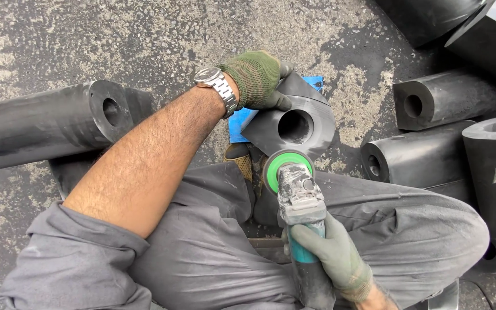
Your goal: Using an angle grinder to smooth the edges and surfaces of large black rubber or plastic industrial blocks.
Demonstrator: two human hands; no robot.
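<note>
My left hand (258,77), in a green knit glove with a metal watch on the wrist, grips the top edge of a black rubber block (302,117) that has a round hole through it. The block stands between my knees on the ground, over a blue sheet (237,125). My right hand (331,252), also gloved, is closed around the body of an angle grinder (299,198). Its green disc (285,163) sits against the lower edge of the block, just below the hole.
A long black rubber piece (41,123) with a bore lies at the left on the asphalt. Several similar black blocks (443,100) are piled at the right and upper right. My grey trouser legs (409,229) fill the lower frame.
</note>
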